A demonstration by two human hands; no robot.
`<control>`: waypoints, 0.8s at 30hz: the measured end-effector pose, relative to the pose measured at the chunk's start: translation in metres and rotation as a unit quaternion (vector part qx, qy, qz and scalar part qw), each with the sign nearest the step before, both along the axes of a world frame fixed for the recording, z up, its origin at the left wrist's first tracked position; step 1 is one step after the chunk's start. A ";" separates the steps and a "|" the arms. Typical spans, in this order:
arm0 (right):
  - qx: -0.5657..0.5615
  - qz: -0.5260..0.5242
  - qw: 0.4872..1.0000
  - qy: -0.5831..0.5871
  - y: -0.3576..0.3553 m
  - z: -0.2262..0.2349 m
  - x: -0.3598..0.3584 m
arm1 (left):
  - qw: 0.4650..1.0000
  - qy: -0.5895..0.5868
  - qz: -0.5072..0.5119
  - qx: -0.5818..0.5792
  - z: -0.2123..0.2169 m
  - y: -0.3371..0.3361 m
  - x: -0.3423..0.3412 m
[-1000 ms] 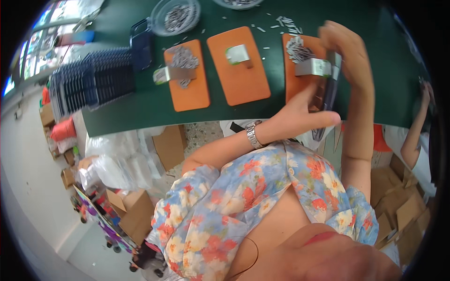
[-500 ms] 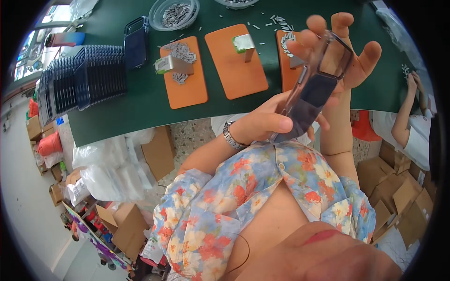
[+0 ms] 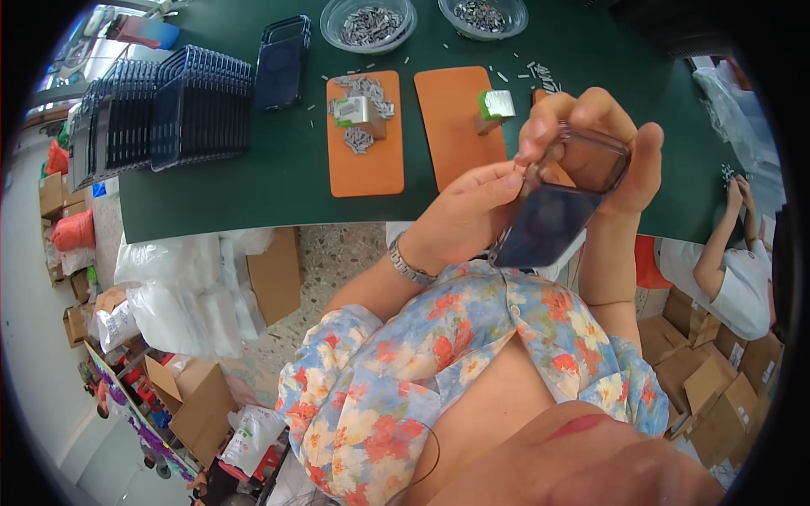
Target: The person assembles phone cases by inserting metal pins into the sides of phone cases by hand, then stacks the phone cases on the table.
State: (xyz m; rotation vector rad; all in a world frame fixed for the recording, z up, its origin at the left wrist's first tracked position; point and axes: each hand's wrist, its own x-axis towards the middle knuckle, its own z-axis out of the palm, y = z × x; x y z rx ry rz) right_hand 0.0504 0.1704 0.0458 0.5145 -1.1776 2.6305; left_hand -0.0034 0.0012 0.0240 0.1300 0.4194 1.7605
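Note:
A see-through phone case with a dark back panel is held up between both hands, tilted, above the table's near edge. My left hand, with a metal watch at the wrist, pinches the left side edge of the case. My right hand wraps its fingers round the upper, clear end. Beyond the hands lies an orange board with a silver and green block standing on it. Further left, a second orange board bears another silver block among small grey pieces.
Stacked dark cases fill the table's left side, with one flat case beside them. Two clear bowls of small metal pieces stand at the back. At right another person's hands touch small pieces. Cartons and plastic bags lie below.
The case has come lower and turned. My left hand has shifted up along its side, and my right fingers have curled closer round its upper end. The whole view has shifted somewhat.

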 end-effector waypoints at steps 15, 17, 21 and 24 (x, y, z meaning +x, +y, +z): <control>0.506 -0.204 0.836 -0.055 -0.015 0.049 -0.030 | 0.687 0.675 0.176 -0.203 -0.023 -0.024 -0.014; 0.544 -0.244 0.791 -0.137 0.029 0.058 -0.052 | 0.772 0.575 0.185 -0.198 -0.040 -0.028 -0.009; 0.666 -0.224 0.684 -0.197 0.090 0.035 -0.105 | 0.890 0.387 0.154 -0.187 -0.064 -0.029 -0.006; 0.767 -0.177 0.610 -0.093 0.120 -0.009 -0.132 | 0.914 0.328 0.167 -0.173 -0.069 -0.023 -0.003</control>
